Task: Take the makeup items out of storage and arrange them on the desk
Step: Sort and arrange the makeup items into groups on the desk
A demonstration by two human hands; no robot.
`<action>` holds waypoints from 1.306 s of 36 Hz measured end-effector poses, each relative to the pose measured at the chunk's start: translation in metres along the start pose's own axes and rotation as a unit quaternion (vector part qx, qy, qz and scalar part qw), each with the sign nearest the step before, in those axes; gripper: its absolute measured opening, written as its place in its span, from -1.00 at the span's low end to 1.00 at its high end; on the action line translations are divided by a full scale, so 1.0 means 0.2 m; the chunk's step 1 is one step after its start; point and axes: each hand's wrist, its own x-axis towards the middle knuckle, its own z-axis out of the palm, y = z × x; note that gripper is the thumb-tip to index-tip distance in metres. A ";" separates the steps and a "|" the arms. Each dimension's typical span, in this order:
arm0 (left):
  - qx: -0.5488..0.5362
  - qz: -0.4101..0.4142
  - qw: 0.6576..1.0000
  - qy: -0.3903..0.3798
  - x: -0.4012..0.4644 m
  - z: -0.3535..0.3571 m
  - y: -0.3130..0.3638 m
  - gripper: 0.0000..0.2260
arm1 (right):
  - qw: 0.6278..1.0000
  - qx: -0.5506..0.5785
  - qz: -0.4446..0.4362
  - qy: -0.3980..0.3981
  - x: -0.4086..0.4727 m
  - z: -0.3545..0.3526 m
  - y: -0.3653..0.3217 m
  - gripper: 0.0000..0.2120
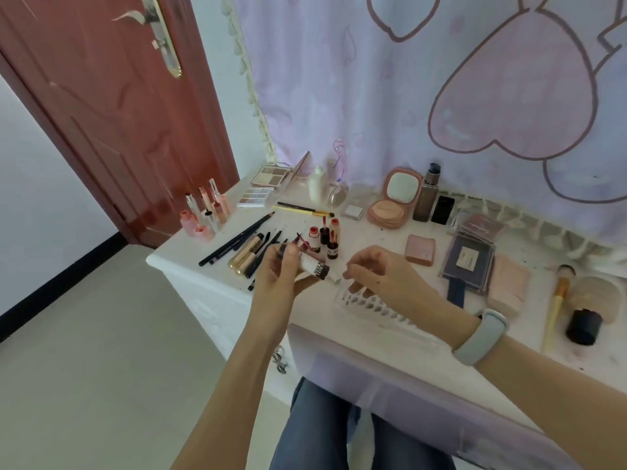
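White plastic lip-gloss tube with dark printed cap, frame centre, pinched in left hand above white desk. Right hand loosely curled, empty, over clear acrylic slotted organiser. Judged light, rigid, smooth, somewhat slippery; grip mid-barrel, not cap.

Bright, soft daylight glows through the curtain behind the worktop, shadows faint, glare on the door, whole frame slightly blurred, edges bowed by wide-angle distortion.
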 end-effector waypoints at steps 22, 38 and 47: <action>0.275 -0.027 0.938 -0.211 -0.08 -0.18 -0.07 -0.69 | 0.989 -0.114 -0.095 -0.016 -0.01 0.20 0.04 -0.89; 0.316 0.024 0.932 -0.174 -0.03 -0.23 -0.03 -0.91 | 0.979 -0.167 -0.108 -0.051 0.03 0.18 0.02 -0.89; 0.205 -0.075 0.959 -0.181 0.06 -0.41 0.00 -0.86 | 0.937 -0.297 -0.171 0.066 0.07 -0.04 -0.03 -0.68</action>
